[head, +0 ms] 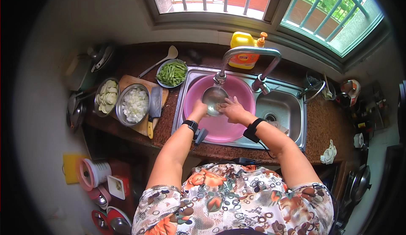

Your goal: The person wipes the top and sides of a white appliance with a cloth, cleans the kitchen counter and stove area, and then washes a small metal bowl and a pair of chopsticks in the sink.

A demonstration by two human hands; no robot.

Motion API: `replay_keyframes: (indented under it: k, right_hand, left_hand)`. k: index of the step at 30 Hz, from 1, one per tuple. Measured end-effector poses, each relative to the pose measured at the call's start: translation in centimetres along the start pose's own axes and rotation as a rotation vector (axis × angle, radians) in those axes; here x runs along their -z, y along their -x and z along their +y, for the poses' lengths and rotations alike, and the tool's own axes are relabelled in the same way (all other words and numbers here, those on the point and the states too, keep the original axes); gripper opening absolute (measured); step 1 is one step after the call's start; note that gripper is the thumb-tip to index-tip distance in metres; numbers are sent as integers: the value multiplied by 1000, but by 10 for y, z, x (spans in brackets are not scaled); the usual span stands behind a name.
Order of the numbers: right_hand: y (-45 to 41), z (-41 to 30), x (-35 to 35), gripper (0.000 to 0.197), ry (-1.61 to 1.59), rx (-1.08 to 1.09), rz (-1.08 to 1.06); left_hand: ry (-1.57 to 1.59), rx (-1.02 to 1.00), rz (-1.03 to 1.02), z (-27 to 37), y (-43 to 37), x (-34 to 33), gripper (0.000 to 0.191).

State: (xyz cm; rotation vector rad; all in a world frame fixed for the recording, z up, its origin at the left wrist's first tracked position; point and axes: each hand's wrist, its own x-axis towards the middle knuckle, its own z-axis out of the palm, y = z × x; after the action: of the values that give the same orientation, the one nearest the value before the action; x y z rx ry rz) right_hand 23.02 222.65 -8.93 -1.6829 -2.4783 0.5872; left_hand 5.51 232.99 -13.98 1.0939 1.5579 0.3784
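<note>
My left hand (pixel 199 109) grips the near-left rim of a round metal bowl (pixel 211 94). The bowl is under the spout of the metal faucet (pixel 246 50), above a pink plastic basin (pixel 243 130). On the other side, my right hand (pixel 234 110) reaches over the bowl's right rim with its fingers spread. Small brownish pieces (pixel 219 106) show in the bowl at those fingertips; whether the fingers hold any is unclear. The basin sits in the left bowl of a stainless steel double sink (pixel 303 120).
Left of the sink, a cleaver (pixel 155 103) lies on a wooden cutting board (pixel 142 127) beside a bowl of white diced vegetable (pixel 134 104). Sliced pale-green vegetable (pixel 108 97) and cut green beans (pixel 172 73) fill other bowls. Behind the faucet stands a yellow detergent jug (pixel 242 62).
</note>
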Motion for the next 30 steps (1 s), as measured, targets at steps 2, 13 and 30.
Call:
replay_keyframes:
  k: [2,13,30]
  right_hand:
    - [-4,0,16,72,-86,0,-145]
    - [-65,58,47,39,-856,-118,524]
    - [6,23,3,88,-446,-333,125]
  left_hand:
    - [30,64,-129,-12,-9,10,35]
    - [88,52,-187,-5,-20,-13,34]
    - [73,58,-78,-13,-17,-30,42]
